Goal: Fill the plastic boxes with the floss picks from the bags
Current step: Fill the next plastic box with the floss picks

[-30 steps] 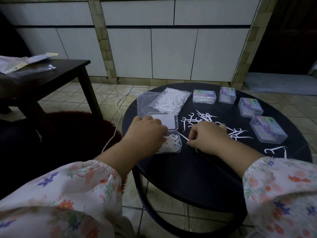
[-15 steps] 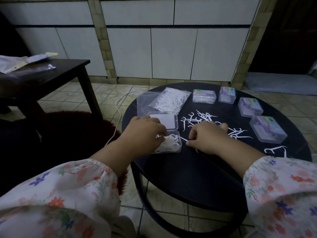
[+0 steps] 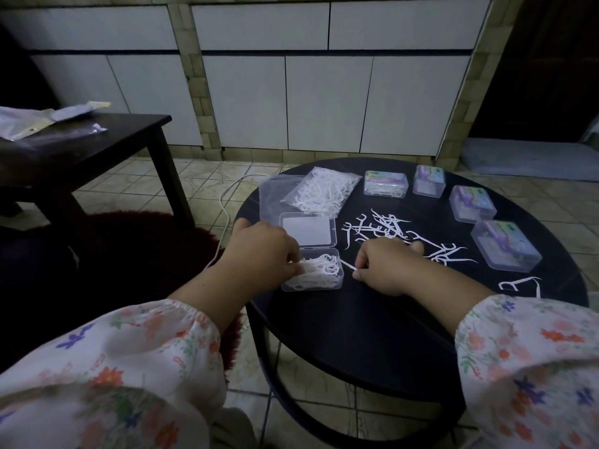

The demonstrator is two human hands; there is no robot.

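Head view showed four closed boxes (image 3: 505, 245) from twelve to three o'clock, my left hand (image 3: 259, 254) holding picks in the open box (image 3: 316, 273), right hand (image 3: 385, 264) pinching one, many loose picks (image 3: 389, 228) left.

The round table (image 3: 372, 325) is finished in a dark, smooth, slightly glossy top, and the open box (image 3: 312, 270) on it is made of clear glossy plastic, stuffed with white plastic floss picks (image 3: 385, 228). Behind that box, a thin see-through plastic bag (image 3: 321, 192) is seen, and the sleeves (image 3: 113, 367) are done in soft matt floral cloth.
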